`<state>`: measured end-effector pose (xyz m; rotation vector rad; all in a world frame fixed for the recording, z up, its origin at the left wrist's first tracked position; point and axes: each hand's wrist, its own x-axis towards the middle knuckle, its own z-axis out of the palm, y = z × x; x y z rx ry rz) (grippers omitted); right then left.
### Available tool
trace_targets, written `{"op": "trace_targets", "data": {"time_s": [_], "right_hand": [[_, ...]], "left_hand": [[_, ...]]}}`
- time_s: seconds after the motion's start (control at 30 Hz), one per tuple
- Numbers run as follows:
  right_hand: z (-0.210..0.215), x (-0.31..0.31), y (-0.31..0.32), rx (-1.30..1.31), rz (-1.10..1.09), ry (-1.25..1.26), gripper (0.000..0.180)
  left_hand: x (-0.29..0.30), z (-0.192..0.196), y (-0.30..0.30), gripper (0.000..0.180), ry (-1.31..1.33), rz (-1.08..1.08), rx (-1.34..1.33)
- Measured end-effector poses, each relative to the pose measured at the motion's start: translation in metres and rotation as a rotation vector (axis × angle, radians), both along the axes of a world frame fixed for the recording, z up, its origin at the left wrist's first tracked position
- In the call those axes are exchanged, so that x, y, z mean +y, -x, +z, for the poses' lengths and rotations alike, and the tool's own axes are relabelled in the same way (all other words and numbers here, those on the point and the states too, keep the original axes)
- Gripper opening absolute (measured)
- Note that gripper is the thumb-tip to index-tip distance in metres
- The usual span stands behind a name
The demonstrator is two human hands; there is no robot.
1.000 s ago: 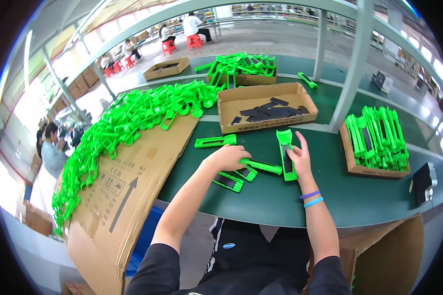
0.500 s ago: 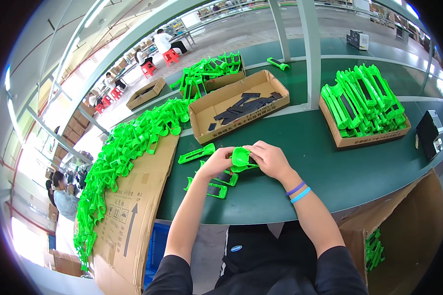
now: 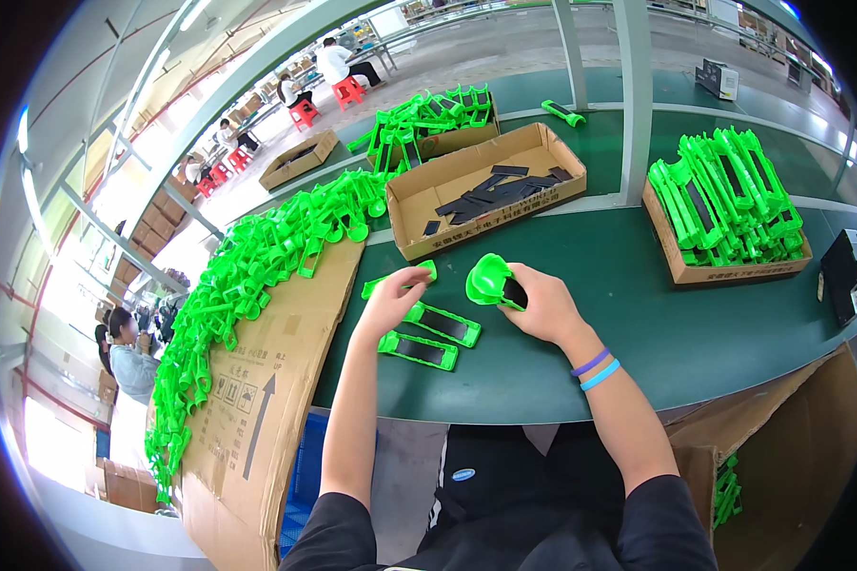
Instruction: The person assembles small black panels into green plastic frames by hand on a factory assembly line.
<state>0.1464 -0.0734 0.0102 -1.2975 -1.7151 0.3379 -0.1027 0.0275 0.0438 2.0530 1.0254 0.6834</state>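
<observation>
My right hand (image 3: 546, 306) grips a green plastic holder (image 3: 488, 279) with a curved, cupped end and a black strip along its body, held above the green table. My left hand (image 3: 396, 301) holds nothing that I can see; its fingers reach over another green plastic holder (image 3: 426, 272) on the table, partly hidden by the hand. I cannot tell whether they touch it. Just nearer lie two green holders with black strips, one (image 3: 445, 325) by my left fingers and one (image 3: 419, 351) closer to me.
Black strips lie in a shallow cardboard box (image 3: 404, 228) ahead. A big heap of green holders (image 3: 247, 262) covers cardboard on the left. Filled boxes of holders stand at the back (image 3: 438, 119) and right (image 3: 733, 205). A grey post (image 3: 635, 105) rises beyond. Several people sit far left.
My left hand has let go of the cupped green holder and moved left over the other holder. The right hand keeps the holder, now turned and slightly raised. The view has shifted a little.
</observation>
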Motion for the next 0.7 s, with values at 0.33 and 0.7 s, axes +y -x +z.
{"op": "trace_targets", "data": {"time_s": [0.33,0.7], "right_hand": [[-0.001,-0.005,0.018,-0.189,0.188,-0.138,0.049],[0.009,-0.014,0.023,-0.447,-0.001,0.006,0.044]], "left_hand": [[-0.028,-0.04,-0.01,0.028,-0.24,0.175,0.291],[-0.065,-0.042,0.06,0.016,-0.565,0.524,-0.04]]}}
